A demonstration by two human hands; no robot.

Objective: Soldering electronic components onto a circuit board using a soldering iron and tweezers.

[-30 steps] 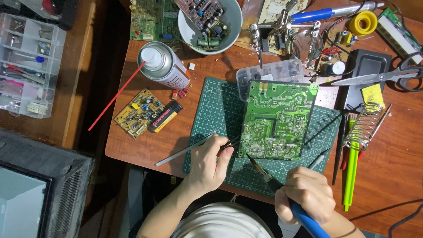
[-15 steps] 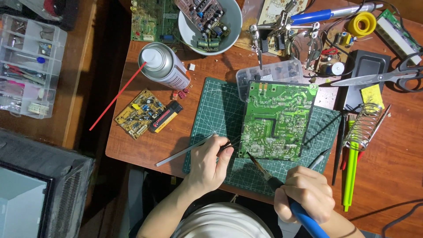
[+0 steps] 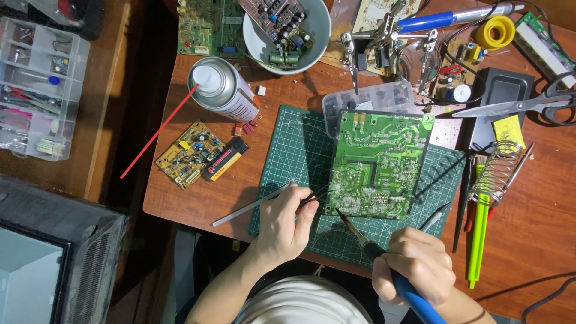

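A silver spray can [image 3: 223, 90] with a white cap and a thin red straw lies tilted on the table [image 3: 198, 198], its lower body wrapped in a pale label with red print. Just below it, a small black lighter-shaped case [image 3: 226, 159] with an orange label lies against a yellow circuit board. At far left sits a clear plastic compartment box [image 3: 37, 87] of small parts. Another clear box [image 3: 375, 99] touches the green board's top edge. The corner of a pale screen [image 3: 27, 270] shows bottom left
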